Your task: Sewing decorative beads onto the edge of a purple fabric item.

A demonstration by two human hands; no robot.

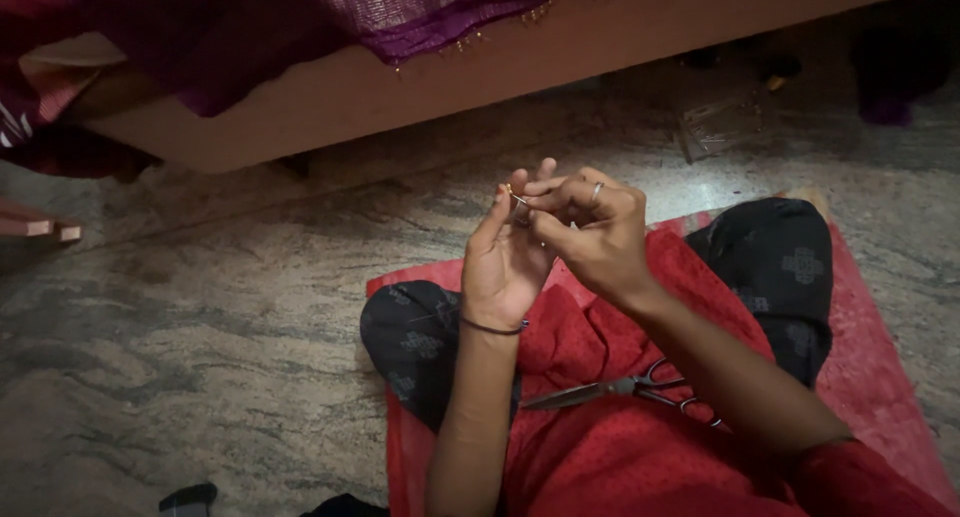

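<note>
While both hands meet above the lap, the left hand [503,262] and right hand [590,232] pinch a small gold piece [514,197] between fingertips — each grip clenched on it. Scissors [610,387] lie on the red cloth [600,447] below.

Home: stone floor [200,307], draped bed [420,77].

Dim, soft, slightly blurred indoor light
</note>
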